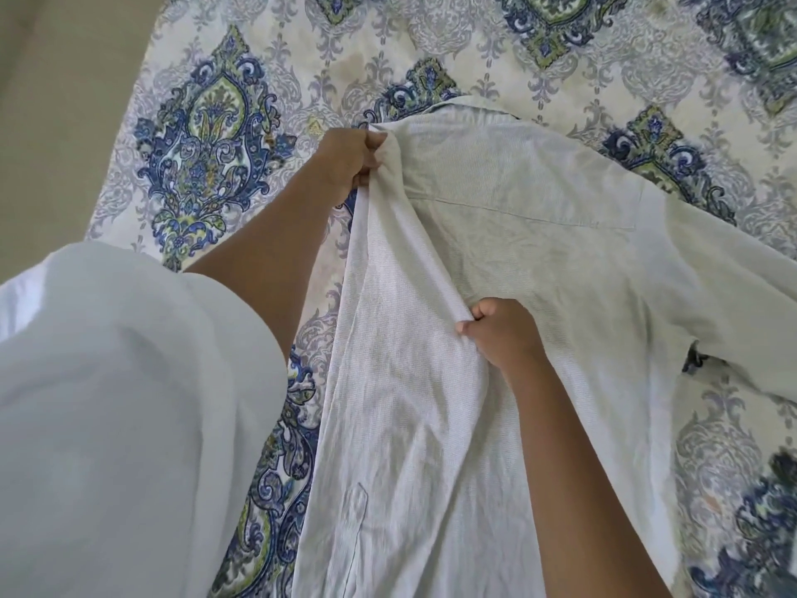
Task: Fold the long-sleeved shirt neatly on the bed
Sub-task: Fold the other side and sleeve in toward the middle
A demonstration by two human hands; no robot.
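Looking down over the feed, I see the long-sleeved shirt (517,235) lying across the centre and lower right of the frame on the bed (207,135), with its collar (463,102) toward the top. My left hand (358,159), at centre left, has its fingers curled tight round bunched cloth at the shoulder, just beside the collar. My right hand (502,332), lower and right of centre, pinches a raised ridge of the same fold. One shirt sleeve (733,269) runs to the right edge. A loose white cuff (120,403) on my left arm fills the lower left.
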